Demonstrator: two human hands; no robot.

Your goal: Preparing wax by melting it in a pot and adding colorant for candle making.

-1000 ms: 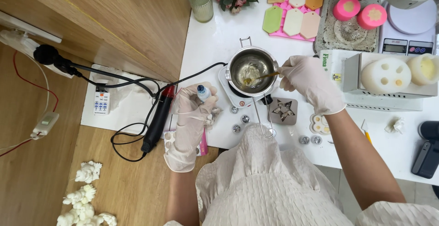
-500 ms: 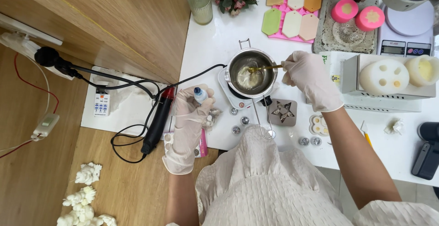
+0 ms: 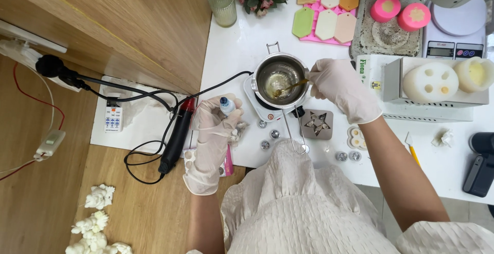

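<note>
Stirring the pot
Your right hand [image 3: 342,87] grips a stick [image 3: 289,87] in the pot [image 3: 280,79]; your left hand [image 3: 216,125] clutches a small bottle [image 3: 226,104].

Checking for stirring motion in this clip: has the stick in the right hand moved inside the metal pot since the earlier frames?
Yes. The stick tip swung from the pot's lower left to its upper middle, then back lower left, with the right hand shifting slightly.

A metal pot [image 3: 281,79] sat on a small hotplate [image 3: 261,107] near the table's [image 3: 236,53] left edge. A star mould [image 3: 317,124] lay just right of the pot's handle. A tray of tag moulds [image 3: 324,10] lay by the far edge.
</note>
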